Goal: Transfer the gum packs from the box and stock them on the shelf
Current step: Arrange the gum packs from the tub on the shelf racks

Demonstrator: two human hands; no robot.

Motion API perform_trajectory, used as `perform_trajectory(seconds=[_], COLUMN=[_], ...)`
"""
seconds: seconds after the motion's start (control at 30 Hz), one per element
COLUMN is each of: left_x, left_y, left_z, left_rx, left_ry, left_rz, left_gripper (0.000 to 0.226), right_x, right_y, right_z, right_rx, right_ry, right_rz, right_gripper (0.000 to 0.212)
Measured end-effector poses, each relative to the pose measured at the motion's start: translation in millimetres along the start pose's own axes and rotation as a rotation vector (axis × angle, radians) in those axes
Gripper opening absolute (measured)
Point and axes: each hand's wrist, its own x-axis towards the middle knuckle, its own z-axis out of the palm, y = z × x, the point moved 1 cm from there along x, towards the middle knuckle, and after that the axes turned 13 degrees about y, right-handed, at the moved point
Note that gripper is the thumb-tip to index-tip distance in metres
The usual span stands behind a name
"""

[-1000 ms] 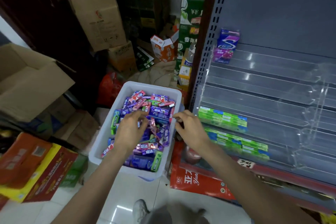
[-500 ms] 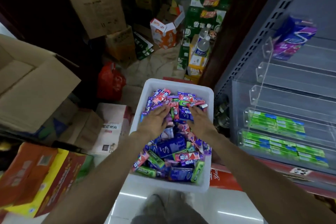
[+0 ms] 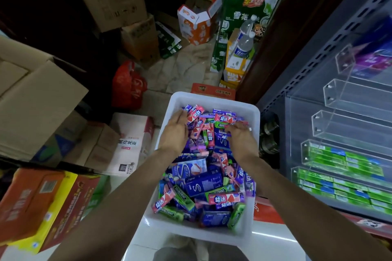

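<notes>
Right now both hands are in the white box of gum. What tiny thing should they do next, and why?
Probably close the right hand on one of the packs under its fingers. Both it and the left hand lie on the heap of gum packs in the white box, neither clearly gripping one yet, and the clear shelf trays on that side have room.

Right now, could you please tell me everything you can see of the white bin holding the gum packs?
The white bin is a rectangular tub that looks like smooth plastic, with rounded corners and a thick rim. It sits on the pale floor beside the shelf, heaped with mixed purple, pink and green gum packs. Both hands are inside: the left hand and right hand rest on the pile.
</notes>
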Motion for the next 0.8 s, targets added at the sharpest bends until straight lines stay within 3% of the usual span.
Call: perform_trajectory(seconds=[0.07,0.23,0.37,0.43,0.6,0.8], left_x=[4.5,14.5,28.5,32.1,35.8,35.5], left_y=[-1.9,4.2,10.7,11.7,13.2,17.3], left_z=[5.6,7.4,7.4,8.4,10.8,12.4], left_rx=[-0.02,-0.14,-0.174,-0.159,-0.069,-0.293], left_ry=[-0.099,0.065,0.047,0.035,-0.046,0.057], left_rz=[0.029,-0.027,-0.08,-0.107,-0.1,-0.208], left_gripper=[0.05,0.031,0.024,0.022,0.024,0.017], right_x=[1.7,8.2,31.3,43.7,53.1,55.8], right_y=[0.3,1.6,7.2,8.8,9.4,15.3], right_z=[0.3,-6.2,-15.5,-13.8,-4.6,-9.5], right_rx=[-0.005,0.134,0.222,0.215,0.267,0.264], right_ry=[0.001,-0.014,0.027,-0.037,-0.144,-0.143], right_rz=[-0.004,0.042,0.025,-0.046,-0.014,-0.014], right_gripper=[0.038,0.027,0.022,0.024,0.03,0.023])
